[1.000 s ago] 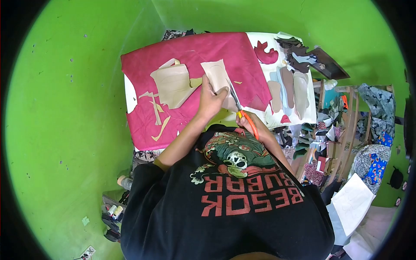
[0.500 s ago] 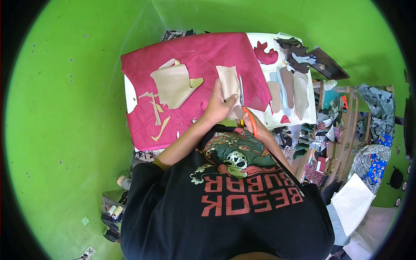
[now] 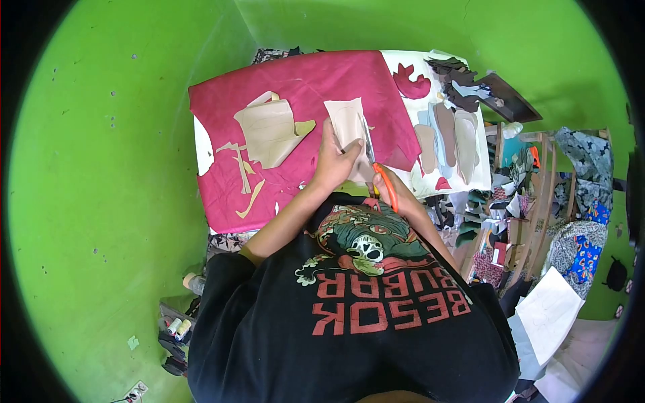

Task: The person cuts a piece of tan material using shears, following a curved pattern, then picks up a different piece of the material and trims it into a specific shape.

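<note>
My left hand point(image 3: 336, 161) grips a beige piece of leather-like material point(image 3: 347, 115), thumb on top and fingers partly hidden beneath it. Orange-handled scissors point(image 3: 385, 183) are in my right hand point(image 3: 391, 191), their blades pointing away from me along the right edge of that piece. Both hands are above the near part of a large red sheet point(image 3: 316, 80). A bigger beige piece point(image 3: 269, 134) with drawn lines lies on the sheet to the left, beside narrow beige offcuts point(image 3: 250, 200).
On the table's point(image 3: 484, 171) white right side lie several insole-shaped pieces point(image 3: 445, 134), a curved red scrap point(image 3: 411, 83) and dark scraps point(image 3: 463, 94). A dark tray point(image 3: 510, 97) juts past the back right corner. Right of the table stands a wooden rack point(image 3: 537, 208) among piled fabric.
The beige piece has tilted and shifted slightly left in my left hand. The scissor blades now lie against its right edge, where they stood a little apart before.
</note>
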Demonstrator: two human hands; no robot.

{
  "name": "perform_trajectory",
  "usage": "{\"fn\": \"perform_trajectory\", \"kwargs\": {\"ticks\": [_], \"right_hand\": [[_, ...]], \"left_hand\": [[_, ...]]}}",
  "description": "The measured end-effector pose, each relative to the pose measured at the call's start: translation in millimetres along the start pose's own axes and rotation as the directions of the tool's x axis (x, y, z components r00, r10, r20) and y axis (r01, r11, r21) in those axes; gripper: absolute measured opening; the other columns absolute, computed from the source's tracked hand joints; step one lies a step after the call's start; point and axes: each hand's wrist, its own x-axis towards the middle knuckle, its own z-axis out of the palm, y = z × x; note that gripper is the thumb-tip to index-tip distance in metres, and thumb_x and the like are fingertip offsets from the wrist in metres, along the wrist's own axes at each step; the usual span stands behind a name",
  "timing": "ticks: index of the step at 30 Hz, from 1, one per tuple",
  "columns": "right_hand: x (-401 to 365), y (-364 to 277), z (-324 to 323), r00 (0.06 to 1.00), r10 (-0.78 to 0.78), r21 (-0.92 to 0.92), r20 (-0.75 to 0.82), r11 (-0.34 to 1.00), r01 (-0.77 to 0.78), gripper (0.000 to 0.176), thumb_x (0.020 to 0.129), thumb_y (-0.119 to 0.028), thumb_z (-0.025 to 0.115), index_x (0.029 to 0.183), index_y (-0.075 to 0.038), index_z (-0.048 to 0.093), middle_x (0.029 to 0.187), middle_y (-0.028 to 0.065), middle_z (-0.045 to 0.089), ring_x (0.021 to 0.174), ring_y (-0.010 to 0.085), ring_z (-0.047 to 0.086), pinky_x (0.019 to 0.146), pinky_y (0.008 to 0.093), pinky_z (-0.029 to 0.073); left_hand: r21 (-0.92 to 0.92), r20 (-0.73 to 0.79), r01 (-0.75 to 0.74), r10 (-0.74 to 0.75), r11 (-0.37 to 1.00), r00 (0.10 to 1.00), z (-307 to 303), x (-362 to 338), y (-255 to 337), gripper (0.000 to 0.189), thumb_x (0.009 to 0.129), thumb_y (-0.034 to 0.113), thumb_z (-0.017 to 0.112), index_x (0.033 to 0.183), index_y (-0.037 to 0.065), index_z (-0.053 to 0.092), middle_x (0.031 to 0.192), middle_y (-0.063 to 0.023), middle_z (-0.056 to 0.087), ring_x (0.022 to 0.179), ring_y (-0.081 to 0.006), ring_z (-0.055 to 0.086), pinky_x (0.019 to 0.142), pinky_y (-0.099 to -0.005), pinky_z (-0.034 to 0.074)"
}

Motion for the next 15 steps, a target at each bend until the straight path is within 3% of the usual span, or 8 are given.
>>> {"fn": "perform_trajectory", "kwargs": {"ticks": [5, 12, 15], "right_hand": [[-3, 10, 2, 0.998, -0.035, -0.082, 0.051, 0.996, 0.039, 0.076, 0.098, -0.075, 0.032, 0.098, -0.001, 0.05, 0.08, 0.0056, 0.049, 0.074, 0.0175, 0.05, 0.068, 0.0342, 0.045], [-12, 16, 13, 0.998, -0.054, 0.029, 0.031, 0.998, 0.053, 0.081, 0.097, -0.078, 0.029, 0.098, 0.0, 0.051, 0.08, 0.0069, 0.053, 0.076, 0.0184, 0.052, 0.07, 0.0343, 0.045], [-17, 13, 8, 0.995, -0.027, 0.002, 0.1, 1.0, 0.027, 0.076, 0.096, -0.077, 0.031, 0.1, -0.002, 0.047, 0.09, 0.0102, 0.059, 0.083, 0.0164, 0.056, 0.076, 0.0319, 0.048]], "left_hand": [[0.04, -0.082, -0.053, 0.056, 0.998, 0.995, -3, -5, 7, 0.056, 0.087, -0.007, 0.065, 0.134, 0.0, 0.038, 0.126, -0.0149, 0.054, 0.121, -0.0221, 0.053, 0.104, -0.0347, 0.041], [-0.037, -0.032, -0.047, 0.046, 0.998, 0.998, -2, -17, 7, 0.051, 0.09, -0.003, 0.065, 0.135, 0.0, 0.04, 0.127, -0.0122, 0.055, 0.12, -0.0187, 0.053, 0.103, -0.0329, 0.042], [-0.07, -0.033, -0.018, 0.016, 0.997, 0.999, -1, -19, 2, 0.048, 0.088, -0.006, 0.064, 0.13, 0.0, 0.041, 0.122, -0.0136, 0.056, 0.116, -0.0195, 0.055, 0.1, -0.0327, 0.044]]}}
